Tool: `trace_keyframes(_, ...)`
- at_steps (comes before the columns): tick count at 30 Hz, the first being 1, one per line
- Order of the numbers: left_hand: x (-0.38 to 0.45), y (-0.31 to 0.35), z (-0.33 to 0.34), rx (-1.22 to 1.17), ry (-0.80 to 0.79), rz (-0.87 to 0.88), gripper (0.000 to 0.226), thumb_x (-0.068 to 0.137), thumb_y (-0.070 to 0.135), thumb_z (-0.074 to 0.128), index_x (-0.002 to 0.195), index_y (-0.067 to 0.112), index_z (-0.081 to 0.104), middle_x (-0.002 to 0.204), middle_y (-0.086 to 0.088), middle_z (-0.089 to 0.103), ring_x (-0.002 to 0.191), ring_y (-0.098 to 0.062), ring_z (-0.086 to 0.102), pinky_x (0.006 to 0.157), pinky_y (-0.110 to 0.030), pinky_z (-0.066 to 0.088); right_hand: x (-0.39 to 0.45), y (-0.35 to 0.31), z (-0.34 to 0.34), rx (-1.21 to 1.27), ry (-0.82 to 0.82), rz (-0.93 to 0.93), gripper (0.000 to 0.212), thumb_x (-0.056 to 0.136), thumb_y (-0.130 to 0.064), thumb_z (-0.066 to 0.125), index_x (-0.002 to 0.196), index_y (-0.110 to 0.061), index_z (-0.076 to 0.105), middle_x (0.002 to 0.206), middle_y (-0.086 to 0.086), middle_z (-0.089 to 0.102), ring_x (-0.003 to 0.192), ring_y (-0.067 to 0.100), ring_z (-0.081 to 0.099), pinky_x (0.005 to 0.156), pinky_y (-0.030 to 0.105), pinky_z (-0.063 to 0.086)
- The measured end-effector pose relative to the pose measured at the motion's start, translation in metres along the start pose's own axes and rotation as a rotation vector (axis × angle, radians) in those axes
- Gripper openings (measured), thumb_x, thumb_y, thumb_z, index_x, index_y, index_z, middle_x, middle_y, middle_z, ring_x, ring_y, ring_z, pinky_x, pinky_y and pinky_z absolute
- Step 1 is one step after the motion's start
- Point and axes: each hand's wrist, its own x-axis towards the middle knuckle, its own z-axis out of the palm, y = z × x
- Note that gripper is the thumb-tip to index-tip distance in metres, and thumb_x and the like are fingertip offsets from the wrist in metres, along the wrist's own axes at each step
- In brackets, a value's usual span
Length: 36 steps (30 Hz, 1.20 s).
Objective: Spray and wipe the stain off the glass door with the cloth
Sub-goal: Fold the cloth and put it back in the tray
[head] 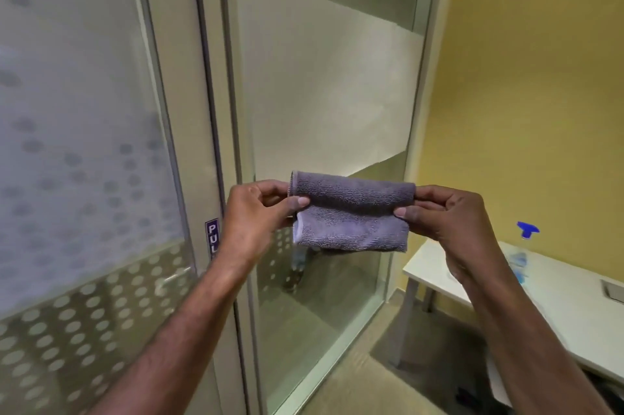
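A folded purple-grey cloth [351,212] is stretched between both hands in front of the glass. My left hand [256,212] pinches its left end and my right hand [445,215] pinches its right end. Behind the cloth stands a glass panel [324,93] with a frosted band. To the left is the glass door [84,144], frosted with a dot pattern, with a purple PULL label [212,239] on its frame. A clear spray bottle with a blue trigger [525,245] stands on the white table at right, partly hidden by my right forearm. No stain can be made out.
A white table [574,313] stands against the yellow wall [540,77] at right, with a grey recessed fitting [613,291] in its top. A metal door handle [172,279] shows on the door at lower left. Carpeted floor [364,387] lies below.
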Motion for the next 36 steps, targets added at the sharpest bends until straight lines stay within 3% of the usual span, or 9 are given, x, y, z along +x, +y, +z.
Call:
trace_keyframes(5, 0.042, -0.028, 0.068, -0.106, -0.080, 0.004, 0.013, 0.080, -0.004, 0.082, 0.083, 0.008, 0.079, 0.074, -0.003, 0.081, 0.067, -0.012, 0.078, 0.059, -0.017, 0.059, 0.028, 0.018, -0.056, -0.076, 0.145, 0.019, 0.032, 0.078, 0.016, 0.075, 0.097, -0.008, 0.078, 0.076, -0.001, 0.081, 0.071, 0.012, 0.079, 0.064, 0.017, 0.060)
trace_keyframes(12, 0.114, -0.083, 0.162, -0.211, -0.178, -0.051, 0.015, 0.076, -0.004, 0.083, 0.080, 0.010, 0.078, 0.076, -0.006, 0.081, 0.072, -0.024, 0.080, 0.059, -0.027, 0.063, 0.078, 0.058, -0.126, -0.179, 0.305, 0.042, 0.029, 0.082, 0.013, 0.074, 0.096, -0.012, 0.078, 0.080, 0.000, 0.082, 0.075, 0.013, 0.079, 0.064, 0.020, 0.061)
trace_keyframes(18, 0.191, -0.136, 0.236, -0.233, -0.296, -0.066, 0.014, 0.076, -0.001, 0.085, 0.078, 0.012, 0.078, 0.074, -0.003, 0.081, 0.070, -0.019, 0.080, 0.059, -0.026, 0.063, 0.137, 0.094, -0.177, -0.295, 0.398, 0.099, 0.029, 0.088, 0.012, 0.069, 0.097, -0.014, 0.077, 0.077, -0.006, 0.081, 0.074, 0.010, 0.079, 0.063, 0.017, 0.060)
trace_keyframes(24, 0.261, -0.188, 0.299, -0.247, -0.394, -0.108, 0.008, 0.082, 0.000, 0.080, 0.086, 0.006, 0.077, 0.076, -0.002, 0.081, 0.070, -0.014, 0.078, 0.059, -0.022, 0.061, 0.193, 0.131, -0.215, -0.405, 0.530, 0.112, 0.026, 0.090, 0.007, 0.071, 0.112, -0.007, 0.077, 0.097, 0.009, 0.081, 0.090, 0.024, 0.080, 0.082, 0.037, 0.065)
trace_keyframes(27, 0.287, -0.213, 0.332, -0.257, -0.445, -0.155, 0.006, 0.084, 0.000, 0.079, 0.088, 0.004, 0.076, 0.074, 0.001, 0.080, 0.068, -0.010, 0.077, 0.059, -0.020, 0.060, 0.215, 0.152, -0.235, -0.420, 0.590, 0.109, 0.027, 0.090, 0.007, 0.072, 0.105, -0.014, 0.079, 0.096, 0.004, 0.082, 0.089, 0.023, 0.080, 0.080, 0.033, 0.066)
trace_keyframes(30, 0.305, -0.235, 0.365, -0.276, -0.498, -0.176, 0.008, 0.084, -0.002, 0.078, 0.085, 0.006, 0.075, 0.070, 0.003, 0.078, 0.066, -0.007, 0.076, 0.057, -0.017, 0.058, 0.231, 0.174, -0.258, -0.421, 0.653, 0.129, 0.025, 0.090, 0.008, 0.070, 0.109, -0.007, 0.079, 0.099, 0.011, 0.081, 0.092, 0.026, 0.079, 0.084, 0.036, 0.066)
trace_keyframes(36, 0.339, -0.294, 0.440, -0.257, -0.544, -0.245, 0.007, 0.084, -0.003, 0.079, 0.090, -0.002, 0.076, 0.083, -0.014, 0.078, 0.072, -0.020, 0.076, 0.063, -0.025, 0.063, 0.264, 0.224, -0.307, -0.410, 0.746, 0.148, 0.030, 0.087, 0.012, 0.070, 0.092, -0.016, 0.080, 0.085, 0.002, 0.081, 0.080, 0.019, 0.079, 0.073, 0.028, 0.066)
